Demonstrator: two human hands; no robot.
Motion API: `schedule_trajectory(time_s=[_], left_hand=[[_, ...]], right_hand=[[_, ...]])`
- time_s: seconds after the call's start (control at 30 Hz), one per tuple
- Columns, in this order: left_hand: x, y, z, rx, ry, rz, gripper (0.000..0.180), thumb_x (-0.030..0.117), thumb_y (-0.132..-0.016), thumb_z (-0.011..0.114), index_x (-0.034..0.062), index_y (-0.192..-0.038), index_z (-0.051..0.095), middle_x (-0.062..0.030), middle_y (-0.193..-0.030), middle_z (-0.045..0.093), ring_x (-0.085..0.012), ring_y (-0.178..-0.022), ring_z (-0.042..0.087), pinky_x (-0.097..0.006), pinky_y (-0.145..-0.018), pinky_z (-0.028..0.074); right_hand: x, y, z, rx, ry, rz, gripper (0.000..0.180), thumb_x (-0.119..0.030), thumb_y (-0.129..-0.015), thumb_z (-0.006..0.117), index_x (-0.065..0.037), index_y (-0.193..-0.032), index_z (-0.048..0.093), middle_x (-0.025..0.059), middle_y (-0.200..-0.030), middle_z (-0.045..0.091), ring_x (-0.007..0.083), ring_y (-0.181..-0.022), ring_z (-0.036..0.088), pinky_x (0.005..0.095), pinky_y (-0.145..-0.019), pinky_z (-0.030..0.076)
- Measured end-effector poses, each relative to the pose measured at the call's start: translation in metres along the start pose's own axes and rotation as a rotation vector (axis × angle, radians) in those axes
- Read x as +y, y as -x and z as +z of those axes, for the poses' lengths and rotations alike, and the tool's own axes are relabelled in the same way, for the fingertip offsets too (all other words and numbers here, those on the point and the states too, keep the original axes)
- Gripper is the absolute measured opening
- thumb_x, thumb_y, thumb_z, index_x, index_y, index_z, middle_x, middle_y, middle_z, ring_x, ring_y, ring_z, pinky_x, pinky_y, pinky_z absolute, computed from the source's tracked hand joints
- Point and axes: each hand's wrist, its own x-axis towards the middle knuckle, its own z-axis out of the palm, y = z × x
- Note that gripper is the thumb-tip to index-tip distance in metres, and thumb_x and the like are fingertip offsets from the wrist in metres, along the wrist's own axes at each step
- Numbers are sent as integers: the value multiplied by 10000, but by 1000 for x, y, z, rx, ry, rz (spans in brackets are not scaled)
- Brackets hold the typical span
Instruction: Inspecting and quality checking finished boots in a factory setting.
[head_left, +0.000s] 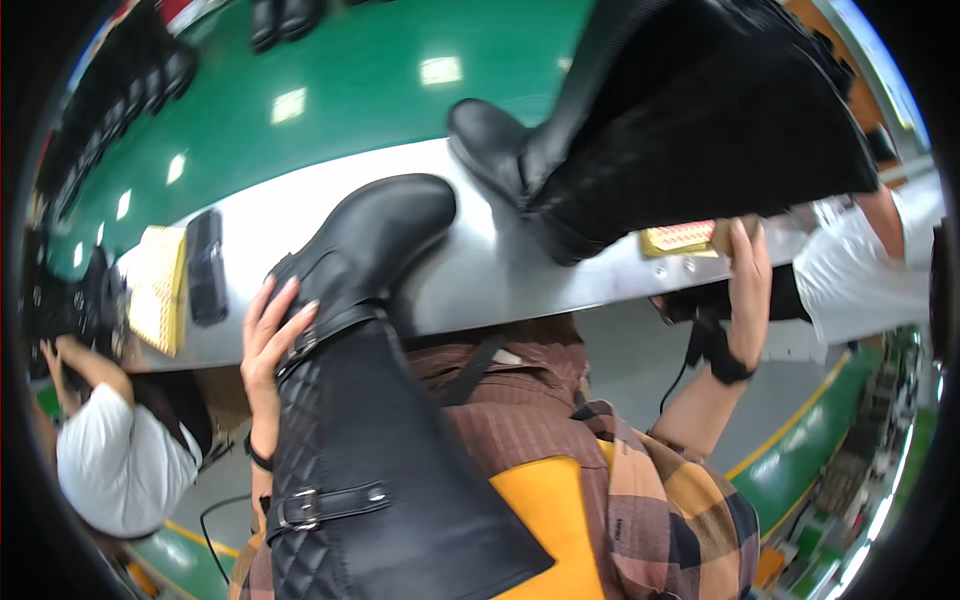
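My left hand [266, 338] grips the ankle of a tall black leather boot [372, 250]. Its toe rests on the silver table [300, 205], and its quilted, buckled shaft hangs down over my lap. My right hand [748, 285], with a black wrist strap, holds a yellowish wooden brush [680, 239] at the table's near edge. The brush sits just under a second tall black boot [650, 130], which lies on the table with its toe pointing left.
A green belt [340, 85] runs behind the table, with more black boots at its far side. On the table's left end lie a yellow brush [158, 290] and a black block [207, 265]. People in white shirts work at left [120, 465] and right [865, 270].
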Motion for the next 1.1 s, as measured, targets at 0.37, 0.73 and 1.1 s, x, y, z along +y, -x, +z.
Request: schedule_trajectory(time_s=[0.37,0.73,1.1], left_hand=[[7,2,2,14,26,-38,438,-3,-706,709,89,-1134,685,-93,-1326,571,-295,-1330,429,-404,-1108,311],[15,-1,-1,5,53,-45,366,37,-711,689,55,-1076,704,-124,-1293,594,-309,-1317,440,-406,-1097,319],[1,5,-1,-10,70,-40,339,89,-842,532,130,-1128,710,-70,-1336,566,-280,-1346,392,-394,-1094,348]], right_hand=[[55,-51,8,111,614,-317,193,-95,-732,752,-25,-901,688,108,-784,652,233,-702,642,338,-686,521],[75,-50,36,9,981,-490,142,-39,-747,672,-19,-884,704,177,-825,675,336,-761,658,398,-707,517],[91,-69,26,-129,695,-280,311,-47,-837,597,53,-1131,595,240,-1085,644,383,-1011,614,394,-872,476]])
